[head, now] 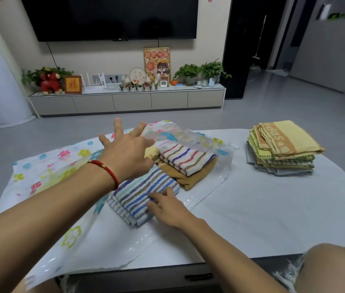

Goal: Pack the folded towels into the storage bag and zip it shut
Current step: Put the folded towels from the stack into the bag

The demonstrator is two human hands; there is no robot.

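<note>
My right hand (pixel 167 208) presses flat on the ribbed blue-striped towel (pixel 144 197); left hand (pixel 128 152), fingers splayed, perhaps lifts the glossy flowered storage bag (pixel 46 166).

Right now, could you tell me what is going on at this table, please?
A person is packing folded towels into a flowered clear storage bag lying open on the table. The right hand pushes a blue striped towel into the bag's mouth, beside a red-and-blue striped towel on a tan one already inside. The left hand hovers open above. A stack of towels still waits to the right.
</note>
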